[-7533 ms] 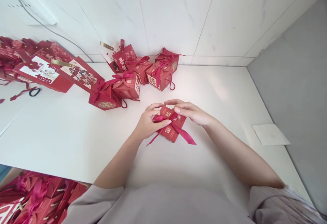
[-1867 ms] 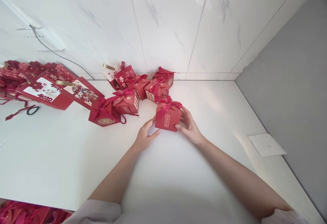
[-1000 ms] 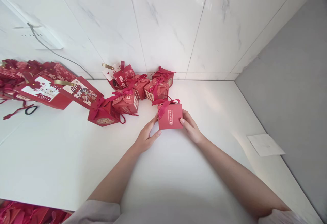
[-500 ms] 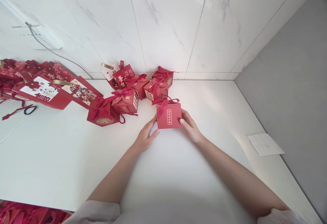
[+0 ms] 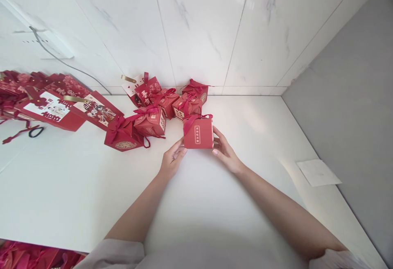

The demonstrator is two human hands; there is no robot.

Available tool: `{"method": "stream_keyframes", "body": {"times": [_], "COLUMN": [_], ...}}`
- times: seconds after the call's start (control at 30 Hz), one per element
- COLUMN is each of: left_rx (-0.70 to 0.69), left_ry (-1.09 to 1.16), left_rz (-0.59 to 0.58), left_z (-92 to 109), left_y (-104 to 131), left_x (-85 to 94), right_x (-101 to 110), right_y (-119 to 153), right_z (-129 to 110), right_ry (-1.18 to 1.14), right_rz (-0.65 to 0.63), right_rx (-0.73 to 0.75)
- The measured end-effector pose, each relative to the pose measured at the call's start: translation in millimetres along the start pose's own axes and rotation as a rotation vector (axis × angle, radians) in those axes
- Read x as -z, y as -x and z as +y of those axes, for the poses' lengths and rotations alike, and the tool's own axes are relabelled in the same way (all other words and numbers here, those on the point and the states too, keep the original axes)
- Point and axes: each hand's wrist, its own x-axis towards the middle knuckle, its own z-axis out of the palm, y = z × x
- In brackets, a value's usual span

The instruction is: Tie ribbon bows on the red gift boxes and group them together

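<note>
A red gift box (image 5: 201, 134) with a crimson ribbon bow on top and a gold-framed label on its front sits between my hands. My left hand (image 5: 172, 157) is at its lower left side, fingers partly hidden behind the box and thumb by the front corner. On the other side, my right hand (image 5: 226, 151) has its fingers against the right face, with the thumb near the lower right corner. Just behind stands a similar bow-tied box (image 5: 188, 105). Another ribboned box (image 5: 150, 122) is to the left of it.
More red boxes lie leftward, including a hexagon-like box (image 5: 123, 138) and a picture-fronted box (image 5: 100, 109). A stack of red packages (image 5: 46, 87) lines the wall. A white paper (image 5: 319, 172) rests by the grey panel. Red packages (image 5: 37, 256) fill the lower left corner.
The gift box has moved slightly left and back, toward the other boxes, and turned a little, so more of its right side shows. Both hands have moved with it; the right thumb has slipped off its front.
</note>
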Motion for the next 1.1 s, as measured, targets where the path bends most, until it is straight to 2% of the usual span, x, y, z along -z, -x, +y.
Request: {"method": "stream_keyframes", "body": {"times": [0.1, 0.17, 0.4, 0.53, 0.6, 0.77, 0.93, 1.1], "left_rx": [0.048, 0.048, 0.094, 0.015, 0.019, 0.185, 0.264, 0.313], "left_ry": [0.094, 0.094, 0.332, 0.290, 0.280, 0.451, 0.575, 0.604], "left_rz": [0.160, 0.186, 0.103, 0.056, 0.046, 0.006, -0.028, -0.119], "left_z": [-1.8, -2.0, -2.6, -1.1, 0.6, 5.5, 7.0, 2.6], "left_y": [-1.9, -2.8, -2.0, -3.0, -3.9, -4.6, -4.5, -3.7], "left_x": [-0.6, 0.7, 2.9, -1.5, -2.7, 0.2, 4.4, 4.7], "right_x": [-2.9, -5.4, -12.6, -14.8, -14.9, -13.5, -14.6, -16.6], "right_y": [2.6, 4.4, 6.5, 6.9, 7.2, 7.6, 6.2, 6.2], "right_z": [-4.2, -8.2, -10.4, -10.4, -11.4, -13.1, -11.2, -10.1], "right_ry": [0.130, 0.211, 0.386, 0.460, 0.477, 0.493, 0.499, 0.509], "right_rz": [0.016, 0.010, -0.036, -0.109, -0.127, -0.140, -0.156, -0.068], "right_rx": [0.076, 0.116, 0.221, 0.299, 0.315, 0.312, 0.304, 0.281]}}
